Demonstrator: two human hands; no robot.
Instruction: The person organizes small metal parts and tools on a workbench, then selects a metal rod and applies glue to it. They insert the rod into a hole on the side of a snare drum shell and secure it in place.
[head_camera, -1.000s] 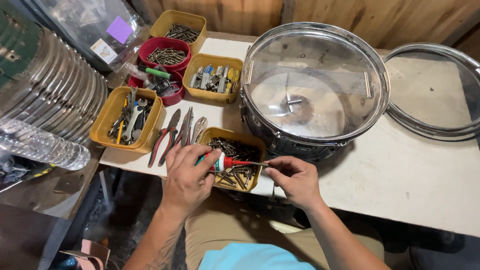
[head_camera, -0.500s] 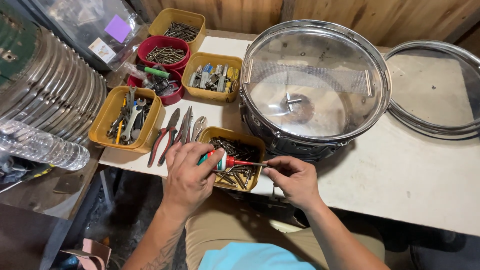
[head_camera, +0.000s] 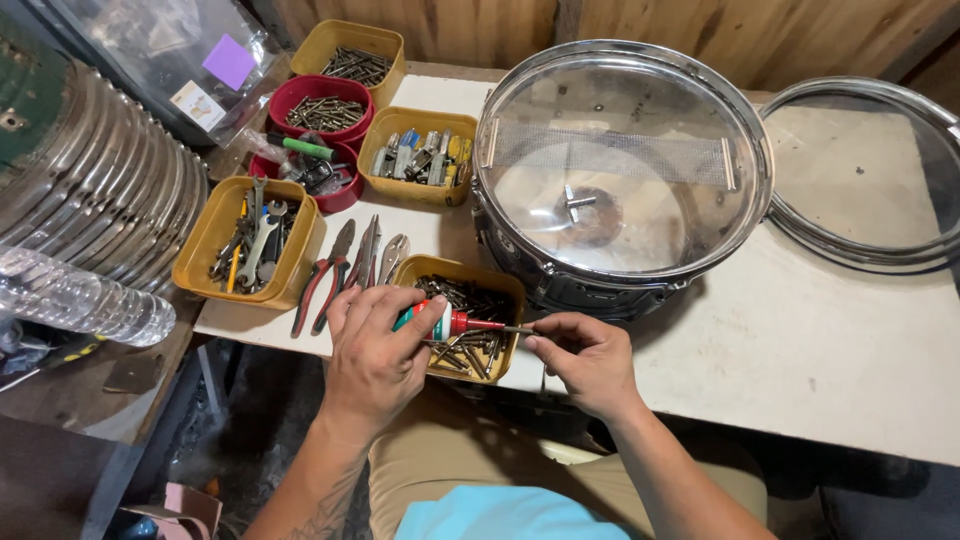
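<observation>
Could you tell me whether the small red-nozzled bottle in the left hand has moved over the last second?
No. The bottle stays over the near yellow tray of screws, nozzle towards the right hand.

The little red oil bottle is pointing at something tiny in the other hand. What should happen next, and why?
Probably a gentle squeeze. The left hand holds the oil bottle level over the yellow tray of screws, and its thin nozzle already meets the small metal piece, likely a screw, pinched in the right hand. Any spill should land in the tray.
</observation>
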